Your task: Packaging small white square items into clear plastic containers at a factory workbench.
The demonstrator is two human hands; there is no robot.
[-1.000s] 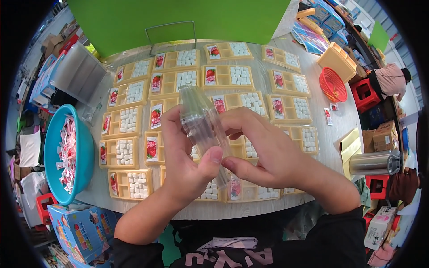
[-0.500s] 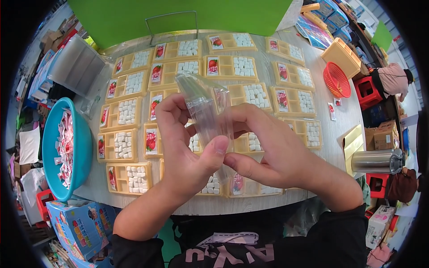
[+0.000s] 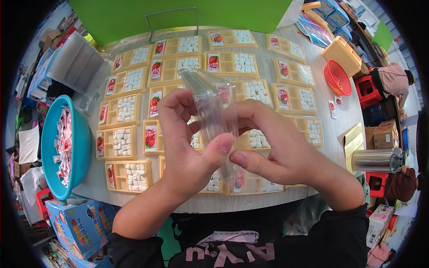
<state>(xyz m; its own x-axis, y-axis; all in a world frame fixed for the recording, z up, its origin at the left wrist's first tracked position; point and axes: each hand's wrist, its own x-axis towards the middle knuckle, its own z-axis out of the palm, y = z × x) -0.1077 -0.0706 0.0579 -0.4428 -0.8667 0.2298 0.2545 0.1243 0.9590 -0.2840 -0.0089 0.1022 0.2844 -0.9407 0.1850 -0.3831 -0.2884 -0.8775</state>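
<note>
A thin stack of clear plastic lids (image 3: 211, 109) is tilted upright between my hands, above the middle of the table. My left hand (image 3: 183, 143) is closed round its left side, thumb pressed on the near face. At the other edge, my right hand (image 3: 279, 147) has its fingers curled behind the lids and its thumb by the near side. Beneath are rows of cream plastic trays (image 3: 226, 69), each with a strawberry-printed sachet (image 3: 151, 138), small compartments and white pillow-shaped pieces (image 3: 135, 177). Some right-hand trays have a shiny clear cover. My hands hide several middle trays.
A teal basin (image 3: 82, 156) of sachets stands at the left edge, near a stack of clear lids (image 3: 76, 60). On the right are a red basket (image 3: 336, 78), stacked cream trays (image 3: 342, 56) and a metal cylinder (image 3: 377, 161). A green panel (image 3: 125, 18) borders the far side.
The lids have shifted slightly right and their top edge has dropped a little. My right thumb has slid a little to the right, apart from my left thumb.
</note>
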